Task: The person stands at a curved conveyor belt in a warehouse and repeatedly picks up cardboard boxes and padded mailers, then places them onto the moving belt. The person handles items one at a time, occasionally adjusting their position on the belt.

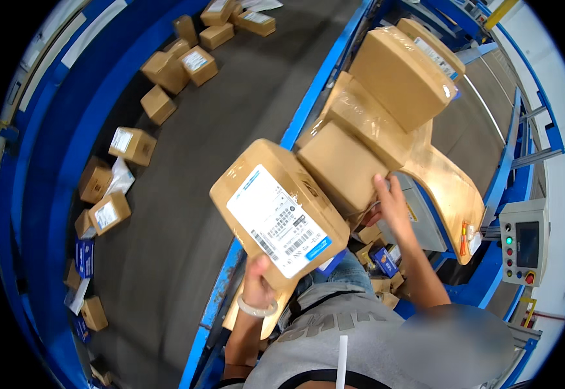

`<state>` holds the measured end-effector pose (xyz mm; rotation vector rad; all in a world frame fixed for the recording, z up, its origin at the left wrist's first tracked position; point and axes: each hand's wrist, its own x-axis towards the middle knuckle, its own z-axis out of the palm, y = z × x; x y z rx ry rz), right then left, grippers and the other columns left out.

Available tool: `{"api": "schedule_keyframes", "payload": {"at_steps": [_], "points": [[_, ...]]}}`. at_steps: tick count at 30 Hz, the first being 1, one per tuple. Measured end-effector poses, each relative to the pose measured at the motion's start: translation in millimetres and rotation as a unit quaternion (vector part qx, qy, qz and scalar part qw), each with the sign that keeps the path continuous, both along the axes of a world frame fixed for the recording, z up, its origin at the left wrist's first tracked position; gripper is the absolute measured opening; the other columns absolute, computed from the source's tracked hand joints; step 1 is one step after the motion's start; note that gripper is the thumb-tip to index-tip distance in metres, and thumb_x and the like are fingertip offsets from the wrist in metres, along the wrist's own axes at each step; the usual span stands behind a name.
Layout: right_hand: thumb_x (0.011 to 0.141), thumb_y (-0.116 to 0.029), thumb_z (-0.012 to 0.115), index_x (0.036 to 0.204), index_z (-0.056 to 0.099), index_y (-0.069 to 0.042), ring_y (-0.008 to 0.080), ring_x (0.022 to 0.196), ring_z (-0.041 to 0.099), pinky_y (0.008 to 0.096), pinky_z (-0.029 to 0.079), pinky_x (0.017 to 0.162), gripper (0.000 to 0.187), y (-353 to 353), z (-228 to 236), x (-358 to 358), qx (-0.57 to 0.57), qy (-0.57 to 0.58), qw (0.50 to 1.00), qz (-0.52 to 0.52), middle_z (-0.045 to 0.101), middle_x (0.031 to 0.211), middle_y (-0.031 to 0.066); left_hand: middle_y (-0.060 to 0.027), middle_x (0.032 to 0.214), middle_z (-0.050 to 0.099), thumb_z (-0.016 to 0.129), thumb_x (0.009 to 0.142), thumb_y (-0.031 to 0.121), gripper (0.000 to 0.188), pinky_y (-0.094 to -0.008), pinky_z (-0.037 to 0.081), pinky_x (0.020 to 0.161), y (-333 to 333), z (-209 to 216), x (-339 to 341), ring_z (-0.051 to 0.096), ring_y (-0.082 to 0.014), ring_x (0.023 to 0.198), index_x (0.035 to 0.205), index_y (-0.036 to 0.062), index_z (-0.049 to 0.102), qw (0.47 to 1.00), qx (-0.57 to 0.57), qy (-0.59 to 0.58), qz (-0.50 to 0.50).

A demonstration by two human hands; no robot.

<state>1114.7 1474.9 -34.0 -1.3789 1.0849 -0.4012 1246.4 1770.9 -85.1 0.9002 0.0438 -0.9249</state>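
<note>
A brown cardboard box (237,179) with a large white shipping label (279,220) is tilted in front of me. My left hand (257,283), with a pale bangle at the wrist, grips its lower left edge; most of its fingers are hidden beneath. Beside it lies a plain cardboard box (344,165), smaller and with no label on the side I see. My right hand (391,206) holds that box at its near right corner, fingers curled round the edge. Beyond it, taped cardboard boxes (402,78) are piled on a wooden table (448,191).
Left of me runs a dark conveyor belt (198,194) behind a blue rail (308,104). Several boxes (158,105) and a white bag (121,176) line its far side. More parcels (386,259) lie below by my legs. A control panel (524,243) stands at right.
</note>
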Motion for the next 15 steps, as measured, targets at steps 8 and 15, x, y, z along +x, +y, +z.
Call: {"api": "schedule_keyframes", "payload": {"at_steps": [8,15], "points": [[0.110,-0.031,0.049,0.152,0.022,-0.003,0.0219,0.073,0.071,0.0307,0.056,0.063,0.057,-56.5,-36.8,-36.2,0.079,-0.151,0.984,0.047,0.068,0.096,0.0167,-0.0136,0.146,0.055,0.053,0.095,0.058,0.079,-0.0457,0.055,0.105,-101.8,92.4,33.8,0.058,-0.0292,0.130,0.154,0.0069,0.039,0.975,-0.208,-0.055,0.048],[0.110,-0.035,0.048,0.137,0.038,-0.001,0.0193,0.069,0.068,0.0297,0.054,0.059,0.045,-120.8,-27.2,-35.9,0.070,-0.100,0.992,-0.038,0.067,0.092,0.0150,-0.0177,0.140,0.059,0.057,0.097,0.057,0.083,-0.0422,0.049,0.104,-298.7,161.7,32.5,0.061,-0.0280,0.125,0.151,-0.0031,0.036,0.974,0.023,-0.150,-0.166]]}}
